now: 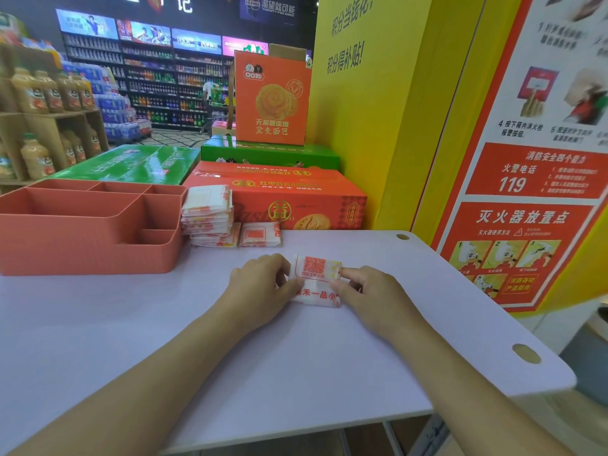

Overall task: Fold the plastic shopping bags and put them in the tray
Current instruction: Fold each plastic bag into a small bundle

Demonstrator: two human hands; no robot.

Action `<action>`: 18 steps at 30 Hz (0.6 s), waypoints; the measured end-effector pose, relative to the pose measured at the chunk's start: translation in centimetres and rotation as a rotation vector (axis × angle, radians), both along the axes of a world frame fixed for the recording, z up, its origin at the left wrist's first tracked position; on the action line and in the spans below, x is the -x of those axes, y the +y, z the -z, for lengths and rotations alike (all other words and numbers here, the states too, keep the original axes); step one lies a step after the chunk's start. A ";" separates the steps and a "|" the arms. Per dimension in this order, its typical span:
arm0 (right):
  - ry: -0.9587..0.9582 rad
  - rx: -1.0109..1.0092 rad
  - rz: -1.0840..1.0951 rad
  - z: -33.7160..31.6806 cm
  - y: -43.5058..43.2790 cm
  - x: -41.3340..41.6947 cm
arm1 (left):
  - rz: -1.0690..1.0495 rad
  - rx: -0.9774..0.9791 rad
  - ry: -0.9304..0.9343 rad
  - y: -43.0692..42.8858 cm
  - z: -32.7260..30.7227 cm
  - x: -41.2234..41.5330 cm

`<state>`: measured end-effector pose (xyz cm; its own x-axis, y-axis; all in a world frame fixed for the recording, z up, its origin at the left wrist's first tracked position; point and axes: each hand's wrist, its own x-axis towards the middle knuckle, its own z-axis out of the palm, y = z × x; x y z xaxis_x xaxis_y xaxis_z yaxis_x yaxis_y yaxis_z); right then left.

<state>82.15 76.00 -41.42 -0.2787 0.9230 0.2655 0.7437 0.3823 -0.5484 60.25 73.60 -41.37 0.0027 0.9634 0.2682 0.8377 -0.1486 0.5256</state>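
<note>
- Both hands have the folded bag (316,274) in mid-frame. The left hand (263,283) pinches its left edge with curled fingers and the right hand (365,291) pinches its right edge.
- The bag is a small flat packet on the table (164,324), looks a touch longer front-to-back, QR print at the far end.
- The tray (88,255) sits up and left of the grip, so I'd say the left hand is nearer.
- A stack of folded bags (207,212) stands just beside the tray's right wall, with a loose folded one (260,235) next to it.

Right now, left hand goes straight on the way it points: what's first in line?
The left hand meets the folded bag it pinches; past that, likely the right hand.
</note>
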 end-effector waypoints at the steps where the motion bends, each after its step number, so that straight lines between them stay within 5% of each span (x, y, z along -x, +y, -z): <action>1: -0.009 -0.004 0.013 0.0 0.0 0.1 | -0.015 -0.009 0.014 0.1 0.1 0.0; 10: -0.048 -0.079 0.028 0.3 -0.1 0.6 | 0.086 -0.055 0.201 -0.1 0.4 -0.5; 18: -0.313 -0.042 -0.083 0.3 -0.4 1.1 | 0.135 0.059 0.348 -0.1 0.5 -0.6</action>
<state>81.02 75.60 -41.74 -0.4265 0.8838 0.1924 0.8393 0.4660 -0.2802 60.84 73.52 -41.88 0.2117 0.9620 0.1726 0.9425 -0.2477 0.2244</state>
